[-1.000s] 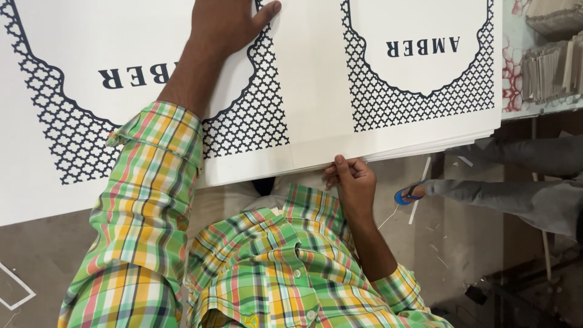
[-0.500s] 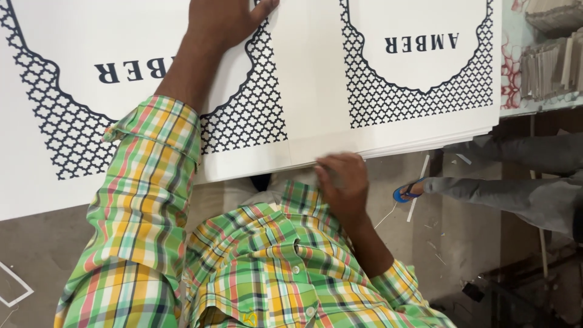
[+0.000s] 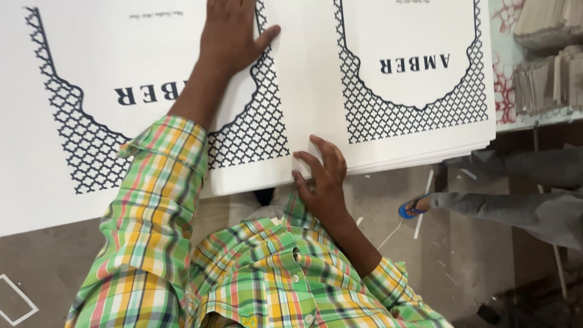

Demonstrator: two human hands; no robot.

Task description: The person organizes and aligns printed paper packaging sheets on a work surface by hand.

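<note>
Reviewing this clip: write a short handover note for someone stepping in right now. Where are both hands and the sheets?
Left hand: flat, palm down on the top printed sheet, far from the body.
Right hand: fingers spread on the near edge of the stack of sheets, lifting nothing clear yet.
The top sheet lies flat on the stack, its two lattice-bordered panels facing up.
Done: hands placed.
Left: the top sheet is not yet off the stack.

A second person's grey trouser legs [image 3: 522, 200] stretch across the dusty concrete floor [image 3: 461, 261], one foot in a blue flip-flop sandal [image 3: 414, 208]. Stacks of what may be folded grey cardboard [image 3: 546, 73] sit at upper right.
</note>
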